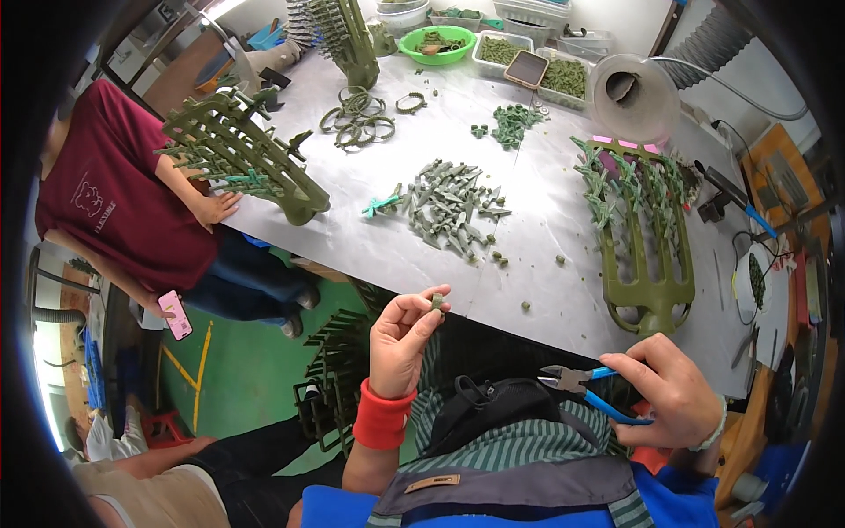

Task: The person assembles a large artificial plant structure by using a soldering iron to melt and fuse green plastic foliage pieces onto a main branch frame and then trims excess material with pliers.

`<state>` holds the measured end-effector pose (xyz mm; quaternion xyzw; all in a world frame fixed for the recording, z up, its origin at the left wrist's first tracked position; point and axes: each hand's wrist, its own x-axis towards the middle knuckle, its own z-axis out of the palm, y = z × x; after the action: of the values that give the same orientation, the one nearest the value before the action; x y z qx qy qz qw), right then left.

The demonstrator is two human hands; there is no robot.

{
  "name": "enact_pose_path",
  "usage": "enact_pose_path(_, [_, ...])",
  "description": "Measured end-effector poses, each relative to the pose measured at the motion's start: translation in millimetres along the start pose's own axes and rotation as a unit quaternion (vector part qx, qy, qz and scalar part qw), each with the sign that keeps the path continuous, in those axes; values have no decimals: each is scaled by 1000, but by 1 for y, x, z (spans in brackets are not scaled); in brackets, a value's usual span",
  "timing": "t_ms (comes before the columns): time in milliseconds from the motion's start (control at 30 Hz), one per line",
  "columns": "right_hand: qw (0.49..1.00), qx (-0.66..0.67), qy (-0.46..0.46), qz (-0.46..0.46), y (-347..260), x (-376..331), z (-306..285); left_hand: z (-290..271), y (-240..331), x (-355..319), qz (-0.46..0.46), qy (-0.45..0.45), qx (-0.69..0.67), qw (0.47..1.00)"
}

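Note:
Just off the table's front edge, my left hand (396, 348) pinches a small olive-green piece (437, 301) between thumb and fingertips. A red wristband (383, 415) circles that wrist. At the lower right, my right hand (666, 387) grips side cutters (570, 378) by their blue handles. Their jaws point left toward my left hand, apart from the green piece. Beyond my hands lies a heap of small grey-green pointed pieces (453, 207) on the table. A few stubby green bits (525, 305) are scattered in front of it.
On the metal table (546, 229), an olive rack (651, 290) bearing green parts lies at right. Another rack (264, 167) leans at left, near a person in maroon (132, 194). Green rings (356, 119), a green bowl (437, 44), filled tubs (502, 48) and an extraction hood (634, 97) stand farther back.

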<state>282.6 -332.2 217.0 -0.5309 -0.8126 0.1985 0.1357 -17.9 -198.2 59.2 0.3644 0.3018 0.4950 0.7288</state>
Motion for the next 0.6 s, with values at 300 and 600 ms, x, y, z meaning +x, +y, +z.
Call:
enact_pose_path(300, [1000, 20, -4, 5, 3, 4, 5, -4, -6, 1, 5, -14, 1, 1000])
enact_pose_path(600, [1000, 28, -9, 11, 6, 8, 8, -8, -13, 4, 88, -32, 86, 992])
